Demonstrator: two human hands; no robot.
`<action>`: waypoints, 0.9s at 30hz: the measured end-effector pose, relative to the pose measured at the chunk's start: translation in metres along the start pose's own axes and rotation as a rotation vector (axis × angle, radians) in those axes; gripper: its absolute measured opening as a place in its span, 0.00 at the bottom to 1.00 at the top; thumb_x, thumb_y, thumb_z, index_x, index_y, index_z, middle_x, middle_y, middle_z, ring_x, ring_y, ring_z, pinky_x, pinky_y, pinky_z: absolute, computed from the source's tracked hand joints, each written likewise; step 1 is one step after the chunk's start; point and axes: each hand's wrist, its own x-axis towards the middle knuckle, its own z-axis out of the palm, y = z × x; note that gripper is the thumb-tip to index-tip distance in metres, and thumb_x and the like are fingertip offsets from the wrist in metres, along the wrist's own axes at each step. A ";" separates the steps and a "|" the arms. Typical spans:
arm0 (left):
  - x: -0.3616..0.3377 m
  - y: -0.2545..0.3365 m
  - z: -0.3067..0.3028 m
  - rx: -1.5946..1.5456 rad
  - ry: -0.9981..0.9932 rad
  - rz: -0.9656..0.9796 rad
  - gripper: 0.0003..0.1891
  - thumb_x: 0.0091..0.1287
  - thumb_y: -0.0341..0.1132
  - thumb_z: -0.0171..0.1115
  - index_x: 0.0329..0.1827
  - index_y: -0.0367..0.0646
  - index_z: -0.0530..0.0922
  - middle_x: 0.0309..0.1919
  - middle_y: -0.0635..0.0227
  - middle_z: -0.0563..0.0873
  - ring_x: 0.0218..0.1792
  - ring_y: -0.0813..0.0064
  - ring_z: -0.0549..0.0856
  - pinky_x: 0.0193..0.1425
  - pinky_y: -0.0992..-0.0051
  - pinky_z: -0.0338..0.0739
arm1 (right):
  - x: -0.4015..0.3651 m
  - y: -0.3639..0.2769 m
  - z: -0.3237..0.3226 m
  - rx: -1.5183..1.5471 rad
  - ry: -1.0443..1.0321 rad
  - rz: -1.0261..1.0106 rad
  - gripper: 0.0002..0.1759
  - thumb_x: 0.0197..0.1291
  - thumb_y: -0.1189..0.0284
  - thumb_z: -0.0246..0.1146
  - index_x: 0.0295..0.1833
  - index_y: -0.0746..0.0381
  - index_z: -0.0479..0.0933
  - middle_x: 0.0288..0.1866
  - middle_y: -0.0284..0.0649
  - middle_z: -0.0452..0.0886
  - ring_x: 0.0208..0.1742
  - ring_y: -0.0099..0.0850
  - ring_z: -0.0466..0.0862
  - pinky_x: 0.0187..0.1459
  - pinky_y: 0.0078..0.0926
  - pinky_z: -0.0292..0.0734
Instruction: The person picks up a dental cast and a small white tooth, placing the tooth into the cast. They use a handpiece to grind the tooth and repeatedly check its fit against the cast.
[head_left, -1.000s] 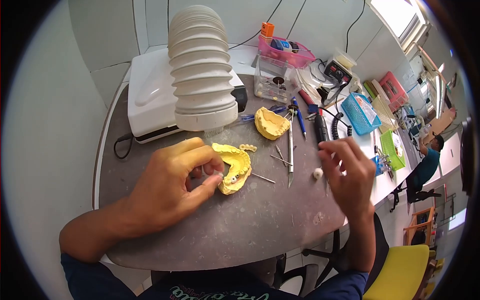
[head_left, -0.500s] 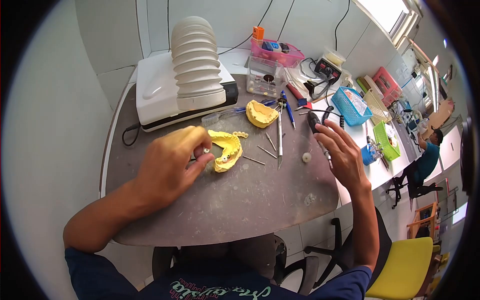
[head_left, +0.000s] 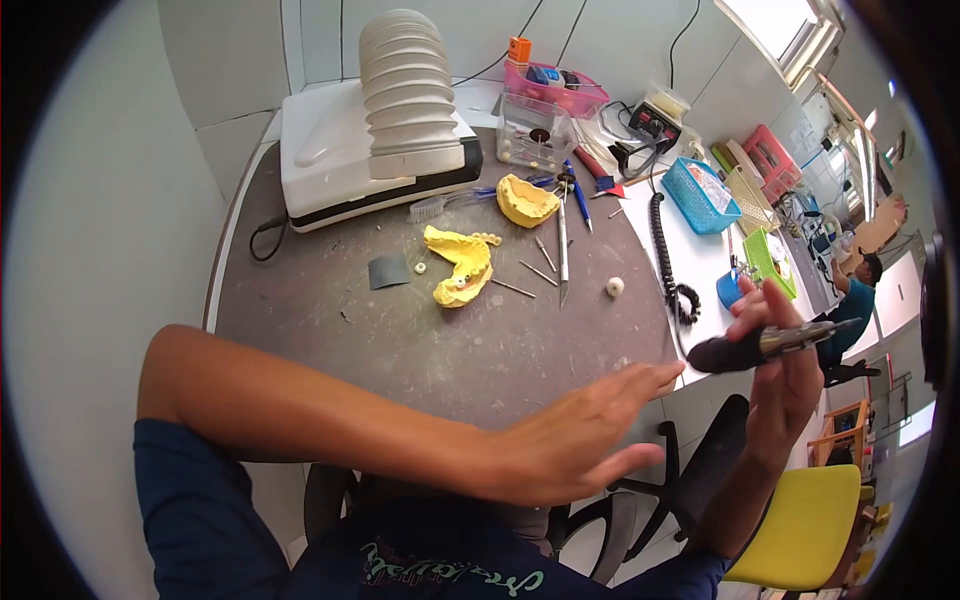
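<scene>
We had a grey square (head_left: 389, 271), a white crown (head_left: 420, 268) and a yellow model (head_left: 468, 258) on the bench (head_left: 330, 280); our left hand (head_left: 572, 445) stretched out, thumb spread, visibly empty; our right hand (head_left: 785, 395) pinched the handpiece (head_left: 730, 352); we seemed to be readying it, which called for settling the grip.

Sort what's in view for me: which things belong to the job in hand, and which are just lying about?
Probably in the job:
black handpiece, held in the right hand
coiled cord
yellow dental model
small pale tooth-like piece beside it

Apparently just lying about:
paler model
brush
blue pen
knife
pink basket
blue basket
</scene>
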 end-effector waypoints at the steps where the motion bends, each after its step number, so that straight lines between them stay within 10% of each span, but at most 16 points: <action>1: 0.006 -0.002 0.009 -0.139 0.102 0.012 0.30 0.73 0.35 0.59 0.74 0.38 0.57 0.61 0.48 0.75 0.60 0.49 0.78 0.61 0.58 0.76 | 0.001 -0.004 0.003 0.061 -0.074 0.057 0.38 0.69 0.50 0.60 0.66 0.75 0.72 0.42 0.43 0.81 0.49 0.33 0.79 0.62 0.40 0.71; 8: 0.020 -0.021 0.016 -0.393 0.131 -0.147 0.21 0.72 0.32 0.57 0.63 0.32 0.65 0.53 0.41 0.78 0.58 0.47 0.80 0.63 0.55 0.72 | 0.013 0.005 0.017 0.394 -0.389 0.397 0.26 0.71 0.58 0.61 0.57 0.73 0.78 0.45 0.42 0.84 0.49 0.28 0.84 0.57 0.29 0.78; 13: 0.021 -0.032 0.015 -0.542 0.158 -0.296 0.17 0.73 0.40 0.59 0.50 0.31 0.73 0.36 0.51 0.84 0.39 0.59 0.87 0.48 0.63 0.79 | 0.033 0.024 0.020 0.353 -0.506 0.520 0.21 0.71 0.60 0.62 0.54 0.70 0.79 0.42 0.40 0.85 0.45 0.25 0.85 0.50 0.23 0.81; 18: 0.028 -0.018 0.006 -0.724 0.093 -0.506 0.20 0.77 0.40 0.56 0.60 0.30 0.68 0.48 0.59 0.80 0.49 0.74 0.83 0.51 0.71 0.86 | 0.043 0.034 0.029 0.279 -0.521 0.722 0.19 0.67 0.65 0.67 0.52 0.71 0.79 0.39 0.40 0.86 0.44 0.23 0.85 0.50 0.21 0.79; 21: 0.032 -0.021 0.005 -0.724 0.098 -0.544 0.21 0.78 0.41 0.55 0.61 0.30 0.67 0.47 0.60 0.80 0.48 0.75 0.83 0.52 0.72 0.87 | 0.044 0.036 0.033 -0.175 -0.565 0.399 0.20 0.62 0.68 0.71 0.53 0.72 0.79 0.39 0.40 0.86 0.43 0.22 0.84 0.49 0.22 0.79; 27: 0.033 -0.026 0.008 -0.757 0.204 -0.531 0.19 0.78 0.42 0.54 0.56 0.31 0.67 0.44 0.60 0.80 0.46 0.75 0.84 0.51 0.72 0.88 | 0.067 0.033 0.053 -0.100 -0.420 0.470 0.21 0.64 0.64 0.70 0.52 0.71 0.80 0.35 0.38 0.86 0.40 0.22 0.84 0.46 0.23 0.79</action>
